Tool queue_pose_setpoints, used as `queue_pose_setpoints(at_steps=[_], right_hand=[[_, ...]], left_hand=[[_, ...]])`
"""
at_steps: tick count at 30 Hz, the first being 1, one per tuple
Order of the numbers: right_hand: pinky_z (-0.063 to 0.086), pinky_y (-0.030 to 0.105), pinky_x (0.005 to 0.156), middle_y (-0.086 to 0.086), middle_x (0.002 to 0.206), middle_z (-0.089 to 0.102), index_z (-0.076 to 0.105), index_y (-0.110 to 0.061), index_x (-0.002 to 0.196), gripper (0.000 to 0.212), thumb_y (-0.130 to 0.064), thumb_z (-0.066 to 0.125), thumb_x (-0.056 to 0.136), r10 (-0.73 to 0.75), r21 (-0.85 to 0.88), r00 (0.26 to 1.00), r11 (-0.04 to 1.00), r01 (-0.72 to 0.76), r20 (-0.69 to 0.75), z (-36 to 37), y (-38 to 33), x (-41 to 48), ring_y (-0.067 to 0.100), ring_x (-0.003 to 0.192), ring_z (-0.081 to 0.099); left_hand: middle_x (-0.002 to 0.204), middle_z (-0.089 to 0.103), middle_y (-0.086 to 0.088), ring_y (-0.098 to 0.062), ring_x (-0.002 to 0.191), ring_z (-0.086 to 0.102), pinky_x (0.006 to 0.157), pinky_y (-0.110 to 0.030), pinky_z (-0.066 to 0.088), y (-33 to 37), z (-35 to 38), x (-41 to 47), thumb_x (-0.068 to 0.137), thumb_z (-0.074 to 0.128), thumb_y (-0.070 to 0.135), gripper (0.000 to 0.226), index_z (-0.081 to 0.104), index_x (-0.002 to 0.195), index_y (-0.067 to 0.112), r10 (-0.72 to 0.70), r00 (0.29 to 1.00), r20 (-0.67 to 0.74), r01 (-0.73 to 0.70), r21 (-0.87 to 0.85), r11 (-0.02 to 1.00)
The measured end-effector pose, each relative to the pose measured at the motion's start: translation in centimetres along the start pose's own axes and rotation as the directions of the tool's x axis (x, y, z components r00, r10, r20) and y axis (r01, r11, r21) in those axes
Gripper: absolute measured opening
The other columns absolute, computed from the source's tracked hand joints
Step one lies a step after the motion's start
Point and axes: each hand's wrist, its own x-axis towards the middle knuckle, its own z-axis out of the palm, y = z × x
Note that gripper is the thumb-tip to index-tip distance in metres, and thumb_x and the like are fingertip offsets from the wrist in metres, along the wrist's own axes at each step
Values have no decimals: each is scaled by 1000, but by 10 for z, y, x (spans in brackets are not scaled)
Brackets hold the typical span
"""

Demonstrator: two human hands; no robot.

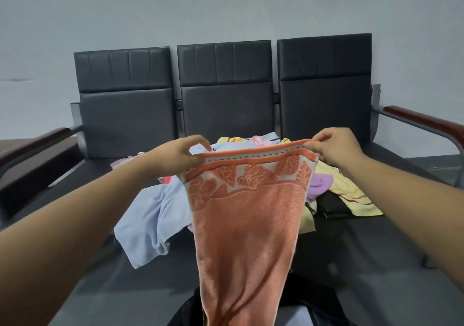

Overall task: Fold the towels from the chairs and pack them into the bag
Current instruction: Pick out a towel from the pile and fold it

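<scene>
Grey wall behind a row of three black padded chairs, with wood-topped armrests at either end.

Head view, the only one:
- Orange towel held up in the air over the seats, in front of the middle chair. Its short top hem is stretched level between the two hands. The long axis runs straight down, with the leaf-patterned border uppermost and the plain end hanging toward the bottom of the view.
- Left hand — thumb and fingers clamped on the towel's top left corner.
- Right hand — fingers curled and pinching the top right corner.
- Loose pile on the seats behind the towel: light blue towel to the left, yellow towel and a purple cloth to the right, pink pieces further back.
- Black bag at the lower edge, largely hidden by the towel's hanging end.
</scene>
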Motion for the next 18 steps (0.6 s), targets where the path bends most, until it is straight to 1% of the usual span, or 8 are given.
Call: queue_pose_setpoints(at_steps=[3,6,8,10,12,14,16,18], right_hand=[[51,22,45,19,77,68,69,-2,90,10,3,77,86,84,214,994,972,-99,75,9,-8,-5,13,49,62],[56,24,50,21,75,63,60,-6,97,22,12,68,87,3,363,991,930,-52,134,21,-28,-12,15,48,66],[57,26,53,17,69,63,61,-8,88,20,11,67,88,-80,372,984,928,15,160,26,-42,-18,18,52,67],[57,29,59,11,68,68,68,-7,77,25,14,62,88,-155,342,966,937,77,206,31,-50,-21,21,62,69],[59,27,66,12,72,73,75,-6,77,29,14,58,87,-209,331,935,937,109,285,36,-57,-27,20,67,70],[61,29,73,20,81,75,79,-2,86,12,0,67,89,-272,356,881,926,129,387,39,-63,-37,20,72,71],[61,29,78,19,87,76,80,-3,90,20,-23,77,90,-327,311,826,930,196,459,41,-65,-45,17,75,70],[57,26,74,17,84,74,79,-3,87,24,-28,80,87,-367,177,799,930,322,477,44,-64,-47,11,71,66]], left_hand=[[81,71,-11,-22,74,72,58,-28,56,10,6,-1,101,60,14,8,61,108,19,43,999,24,-26,-489,872],[96,70,-18,-26,90,72,83,-40,60,16,9,4,99,55,-2,19,63,114,6,179,974,137,-12,-762,648],[119,70,-22,-31,112,70,98,-40,56,23,14,4,96,50,-8,29,59,124,-4,287,931,225,31,-832,553],[123,71,-20,-30,118,68,100,-37,55,32,19,5,99,50,-10,28,59,125,-5,274,935,226,0,-770,638],[110,76,-17,-28,107,73,93,-33,59,42,24,6,99,60,1,20,66,117,-5,214,964,156,-69,-631,773],[95,78,-16,-28,91,77,81,-30,62,49,26,8,97,67,11,19,72,105,-5,172,982,77,-105,-531,841],[84,78,-13,-24,79,78,70,-26,62,53,27,11,97,68,17,22,74,98,-4,149,989,20,-124,-456,881],[79,78,-10,-20,72,77,62,-20,58,56,27,12,96,68,19,23,74,95,-3,139,990,-5,-131,-382,915]])
